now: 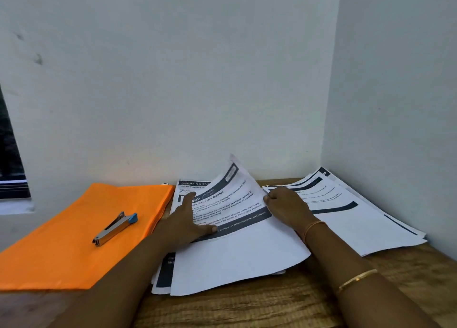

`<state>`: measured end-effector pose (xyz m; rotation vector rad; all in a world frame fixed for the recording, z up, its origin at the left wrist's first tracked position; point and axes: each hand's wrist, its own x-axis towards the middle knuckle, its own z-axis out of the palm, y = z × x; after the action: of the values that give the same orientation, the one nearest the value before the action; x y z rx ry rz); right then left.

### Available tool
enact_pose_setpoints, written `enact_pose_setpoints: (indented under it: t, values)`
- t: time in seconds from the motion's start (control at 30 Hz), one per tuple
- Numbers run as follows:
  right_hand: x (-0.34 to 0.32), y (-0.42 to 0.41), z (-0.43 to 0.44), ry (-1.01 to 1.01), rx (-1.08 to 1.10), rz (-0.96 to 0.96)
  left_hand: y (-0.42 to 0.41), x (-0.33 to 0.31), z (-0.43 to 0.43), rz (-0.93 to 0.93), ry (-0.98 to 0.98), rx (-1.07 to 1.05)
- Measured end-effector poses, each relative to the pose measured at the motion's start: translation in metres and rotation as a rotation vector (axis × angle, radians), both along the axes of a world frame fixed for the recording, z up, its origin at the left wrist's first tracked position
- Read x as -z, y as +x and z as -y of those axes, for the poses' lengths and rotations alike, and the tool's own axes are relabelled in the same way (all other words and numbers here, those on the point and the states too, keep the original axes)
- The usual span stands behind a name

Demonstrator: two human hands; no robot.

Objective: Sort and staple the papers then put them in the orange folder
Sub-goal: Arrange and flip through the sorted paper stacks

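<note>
On the middle of the desk (321,300), close to its far edge, the sorting looks to be under way and nothing past it has begun. The papers lie in two lots: a middle stack (163,273) in front of the person and a second pile (371,219) fanned loosely toward the far right corner, against the wall (222,80). No staple can be made out on either lot. The stapler (115,227) lies idle on top of the orange folder (61,241), which rests closed along the left side of the desk, its right edge just beside the middle stack. Judging by this, stapling and filing are both yet to do. The top sheet (235,253) of the middle stack is bowed upward, its far corner raised off the sheets beneath. The left hand (188,221) lies flat on that sheet's left part, fingers straight and spread, pressing it down. The right hand (286,206) sits at the sheet's right edge with fingers curled, apparently pinching that edge, its wrist lying over the near margin of the second pile. Both hands are well apart from the stapler.
</note>
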<state>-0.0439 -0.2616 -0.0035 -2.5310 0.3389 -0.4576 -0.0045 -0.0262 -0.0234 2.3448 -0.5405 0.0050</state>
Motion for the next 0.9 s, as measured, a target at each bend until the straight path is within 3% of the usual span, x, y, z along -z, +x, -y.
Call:
enact_pose_setpoints:
  t: [0.3, 0.7, 0.8, 0.9]
  values:
    - [-0.003, -0.004, 0.015, 0.145, 0.044, 0.084, -0.006, -0.002, 0.0, 0.004, 0.065, 0.043]
    - [-0.001, -0.006, -0.001, -0.016, 0.002, 0.007, -0.009, -0.003, 0.004, 0.05, 0.135, 0.002]
    - [-0.007, -0.008, 0.009, 0.058, 0.048, 0.117, -0.011, -0.002, 0.006, 0.07, 0.102, 0.035]
    - [-0.011, -0.01, 0.015, 0.24, 0.013, 0.226, -0.008, -0.003, 0.007, 0.074, -0.066, 0.048]
